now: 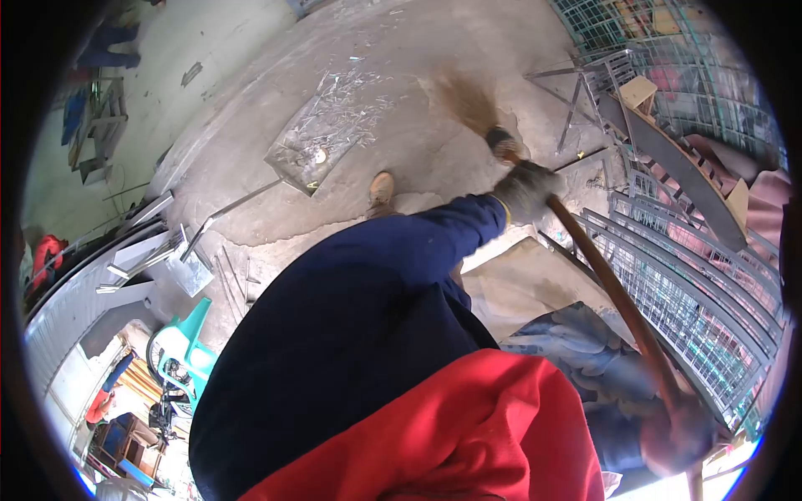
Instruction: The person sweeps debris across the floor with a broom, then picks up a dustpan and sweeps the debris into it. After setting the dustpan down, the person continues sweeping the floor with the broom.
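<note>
A broom (614, 284) with a long wooden handle slants across the right side, its straw bristles (464, 98) on the concrete floor and smeared by motion. My left hand (526, 190), in a grey work glove, is closed round the handle just above the bristle binding. Farther up the handle is my right hand (678, 436), blurred but wrapped round the wood. Left of the bristles lies a flat metal dustpan (290, 177) with a long handle. Thin metal offcuts (347, 104) are heaped in it and scattered over the floor beside it.
Wire mesh panels (693, 309) and metal frames stand along the right. Metal sheets (192, 265) and bars lie at left near a green plastic chair (188, 346). My shoe (382, 190) is close to the dustpan. Another person's legs (109, 46) show at the upper left.
</note>
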The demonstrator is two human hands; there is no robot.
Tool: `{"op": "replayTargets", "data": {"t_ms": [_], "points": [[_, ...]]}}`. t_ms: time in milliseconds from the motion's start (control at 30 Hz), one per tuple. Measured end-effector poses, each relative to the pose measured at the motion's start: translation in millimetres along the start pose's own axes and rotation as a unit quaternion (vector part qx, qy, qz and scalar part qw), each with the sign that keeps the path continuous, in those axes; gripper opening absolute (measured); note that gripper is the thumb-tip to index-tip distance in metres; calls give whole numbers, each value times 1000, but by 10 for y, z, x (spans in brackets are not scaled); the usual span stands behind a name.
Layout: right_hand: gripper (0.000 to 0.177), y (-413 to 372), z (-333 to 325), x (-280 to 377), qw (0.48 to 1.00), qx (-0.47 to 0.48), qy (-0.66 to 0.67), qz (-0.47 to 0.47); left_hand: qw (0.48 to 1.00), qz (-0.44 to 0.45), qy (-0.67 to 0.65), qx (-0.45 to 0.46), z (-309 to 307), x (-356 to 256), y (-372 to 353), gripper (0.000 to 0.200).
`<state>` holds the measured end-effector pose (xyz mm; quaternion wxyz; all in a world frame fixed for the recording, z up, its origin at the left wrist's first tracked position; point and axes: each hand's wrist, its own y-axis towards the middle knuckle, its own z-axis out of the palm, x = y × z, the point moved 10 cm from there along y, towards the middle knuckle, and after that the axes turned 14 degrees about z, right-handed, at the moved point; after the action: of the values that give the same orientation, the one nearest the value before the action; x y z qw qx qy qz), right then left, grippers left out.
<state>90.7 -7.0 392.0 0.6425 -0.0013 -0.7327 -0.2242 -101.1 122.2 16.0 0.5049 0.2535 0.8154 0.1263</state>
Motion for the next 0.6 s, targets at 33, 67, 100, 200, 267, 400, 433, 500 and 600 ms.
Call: {"op": "replayTargets", "data": {"t_ms": [33, 67, 100, 200, 267, 400, 433, 500, 600], "points": [[35, 15, 221, -290, 999, -33, 0, 25, 999, -8, -29, 25, 170, 329, -227, 13], [36, 22, 445, -581, 997, -66, 2, 49, 994, -19, 18, 102, 465, 670, -624, 14], [37, 62, 596, -965, 990, -13, 79, 117, 985, -103, -3, 138, 510, 903, -1114, 12], [40, -108, 703, -1554, 930, 14, 255, 264, 960, -219, -34, 174, 622, 1280, -2174, 20], [33, -188, 599, -1214, 941, 51, 249, 224, 952, -177, -13, 247, 371, 826, -1899, 16], [26, -184, -467, 88, 961, 13, 245, 126, 941, -26, 18, 337, -43, -354, -684, 21], [27, -192, -631, 376, 935, 41, 330, 122, 950, 21, -26, 311, 60, -557, -479, 22], [30, -288, -721, 781, 957, 113, 262, 58, 951, 81, -78, 289, 60, -877, -80, 22], [29, -292, -566, 586, 968, 112, 222, 27, 972, 93, -53, 207, 287, -607, 159, 16]]}}
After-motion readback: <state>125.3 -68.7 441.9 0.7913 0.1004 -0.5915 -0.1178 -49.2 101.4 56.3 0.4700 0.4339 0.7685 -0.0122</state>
